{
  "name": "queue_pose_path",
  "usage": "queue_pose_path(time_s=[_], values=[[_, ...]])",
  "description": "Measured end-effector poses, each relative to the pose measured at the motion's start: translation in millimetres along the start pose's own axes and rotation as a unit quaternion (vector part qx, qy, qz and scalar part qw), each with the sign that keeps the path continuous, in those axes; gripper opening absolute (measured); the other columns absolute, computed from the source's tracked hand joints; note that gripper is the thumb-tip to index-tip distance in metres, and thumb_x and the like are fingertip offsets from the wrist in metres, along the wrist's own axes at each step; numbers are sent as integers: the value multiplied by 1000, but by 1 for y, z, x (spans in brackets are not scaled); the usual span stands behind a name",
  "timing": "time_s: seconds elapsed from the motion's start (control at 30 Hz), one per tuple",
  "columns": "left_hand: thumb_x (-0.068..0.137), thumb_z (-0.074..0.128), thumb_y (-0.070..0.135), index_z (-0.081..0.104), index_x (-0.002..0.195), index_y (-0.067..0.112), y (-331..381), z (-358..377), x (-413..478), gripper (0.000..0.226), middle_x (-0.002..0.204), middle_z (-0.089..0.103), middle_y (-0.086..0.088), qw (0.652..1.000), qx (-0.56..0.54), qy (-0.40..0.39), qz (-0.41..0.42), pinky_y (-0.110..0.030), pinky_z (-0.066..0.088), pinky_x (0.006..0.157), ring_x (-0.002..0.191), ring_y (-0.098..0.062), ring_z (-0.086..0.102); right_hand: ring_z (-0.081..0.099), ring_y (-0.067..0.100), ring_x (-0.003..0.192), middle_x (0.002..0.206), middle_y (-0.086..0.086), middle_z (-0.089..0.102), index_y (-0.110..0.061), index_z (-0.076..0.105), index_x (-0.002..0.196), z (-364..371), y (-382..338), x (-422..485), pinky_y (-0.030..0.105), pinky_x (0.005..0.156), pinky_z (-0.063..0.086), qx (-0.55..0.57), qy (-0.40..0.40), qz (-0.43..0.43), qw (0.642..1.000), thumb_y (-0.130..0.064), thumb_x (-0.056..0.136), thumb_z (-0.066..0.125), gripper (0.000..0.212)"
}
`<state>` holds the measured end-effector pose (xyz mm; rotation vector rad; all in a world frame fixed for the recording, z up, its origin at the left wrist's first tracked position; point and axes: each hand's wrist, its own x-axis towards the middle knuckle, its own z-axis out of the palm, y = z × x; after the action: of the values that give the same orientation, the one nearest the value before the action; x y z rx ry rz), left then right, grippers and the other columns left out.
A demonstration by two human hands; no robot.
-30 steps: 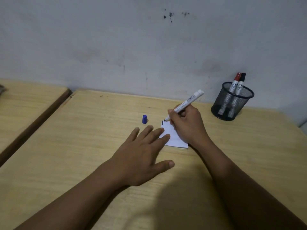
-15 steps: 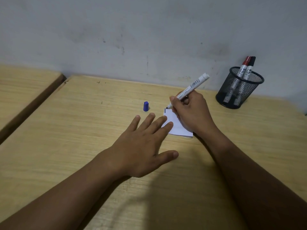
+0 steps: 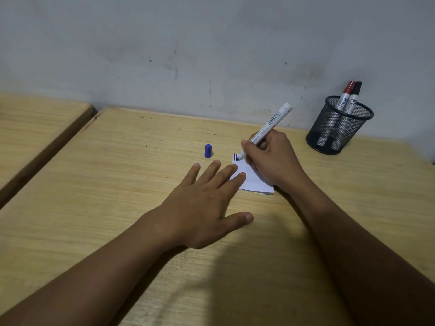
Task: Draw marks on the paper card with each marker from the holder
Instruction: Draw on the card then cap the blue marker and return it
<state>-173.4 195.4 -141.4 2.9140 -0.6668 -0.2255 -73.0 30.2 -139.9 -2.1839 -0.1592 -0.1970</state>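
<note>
**Blue mark grows at the card's far corner**

Since the frames a second and half a second ago, the short dark stroke at the far left corner of the card (image 3: 253, 178) has thickened into a small blue patch, and the view has drifted so the holder (image 3: 339, 128) sits further right; the hands have barely shifted on the desk (image 3: 117, 184).

The right hand (image 3: 273, 158) is closed around the marker (image 3: 266, 130) in a writing grip, tip down on that corner — the tip itself is hard to separate from the ink under it. Much of the card's right side is hidden under this hand.

The left hand (image 3: 207, 203) lies flat and open, two fingertips resting on the card's left edge (thumb out on the wood).

The cap (image 3: 208, 151) stands upright just left of the card, apart from it. In the mesh holder near the wall lean a red marker (image 3: 344, 96) and a black marker (image 3: 353, 98), their lower barrels only dimly seen through the mesh.
</note>
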Motion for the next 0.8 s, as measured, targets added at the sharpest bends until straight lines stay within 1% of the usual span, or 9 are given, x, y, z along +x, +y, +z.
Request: queue_pose_path(time_s=[0.1, 0.2, 0.33, 0.43, 0.5, 0.57, 0.63, 0.73, 0.8], values=[[88, 18, 75, 1, 156, 33, -2, 0, 1, 81, 165, -6, 8, 1000, -2, 17, 6, -47, -3, 123, 151, -16, -13, 70, 11, 66, 78, 3, 71, -7, 68, 96, -1, 0, -2, 26, 58, 56, 35, 13, 5, 999, -29, 94, 64, 23], [86, 27, 77, 17, 153, 33, -3, 1, 0, 80, 162, 16, 7, 997, -17, 75, 18, -53, 8, 121, 150, -16, 6, 62, 6, 52, 66, 3, 68, -2, 69, 92, -8, -3, -5, 20, 51, 49, 153, 46, 12, 987, -21, 94, 65, 20], [83, 45, 70, 39, 142, 33, -3, 0, 0, 70, 144, 41, 5, 969, -107, 224, -21, -57, 19, 115, 136, -17, 32, 54, 12, 48, 59, 5, 63, -2, 65, 89, -17, -7, -11, 24, 44, 43, 283, 72, 47, 955, -16, 94, 65, 16], [87, 53, 53, 50, 135, 31, -10, -10, 9, 53, 126, 49, 4, 928, -88, 350, -93, -46, 33, 103, 117, -18, 44, 49, 12, 46, 58, 5, 61, -8, 65, 81, -28, -17, -13, 23, 42, 36, 356, 91, 82, 926, -17, 93, 66, 15], [91, 53, 47, 47, 137, 33, -16, -22, 18, 48, 123, 49, 4, 927, -73, 335, -155, -42, 30, 97, 114, -18, 44, 48, 9, 44, 58, 5, 60, -9, 64, 79, -37, -28, -16, 21, 40, 35, 374, 94, 85, 919, -16, 94, 65, 17], [94, 49, 46, 47, 137, 37, -24, -31, 29, 44, 123, 51, 4, 944, -58, 257, -197, -43, 28, 96, 115, -20, 45, 47, 8, 43, 58, 6, 59, -5, 62, 84, -46, -38, -22, 18, 38, 35, 379, 88, 75, 918, -12, 95, 63, 14], [96, 46, 44, 59, 124, 38, -30, -39, 36, 32, 118, 57, 4, 954, -63, 200, -213, -44, 27, 92, 111, -21, 50, 47, 8, 42, 59, 7, 59, -1, 62, 88, -56, -44, -31, 18, 38, 34, 363, 80, 63, 926, -11, 95, 62, 12], [96, 49, 38, 69, 99, 32, -30, -46, 34, 21, 96, 68, 8, 956, -66, 204, -200, -39, 24, 82, 98, -17, 58, 45, 10, 42, 58, 6, 60, -6, 62, 82, -74, -49, -43, 19, 38, 34, 342, 87, 49, 934, -12, 95, 62, 14], [93, 56, 38, 69, 92, 32, -25, -53, 26, 15, 81, 67, 14, 938, -149, 235, -205, -37, 26, 79, 88, -11, 62, 44, 11, 42, 59, 7, 60, -8, 61, 79, -88, -55, -49, 21, 38, 32, 342, 89, 44, 935, -11, 95, 62, 16]])
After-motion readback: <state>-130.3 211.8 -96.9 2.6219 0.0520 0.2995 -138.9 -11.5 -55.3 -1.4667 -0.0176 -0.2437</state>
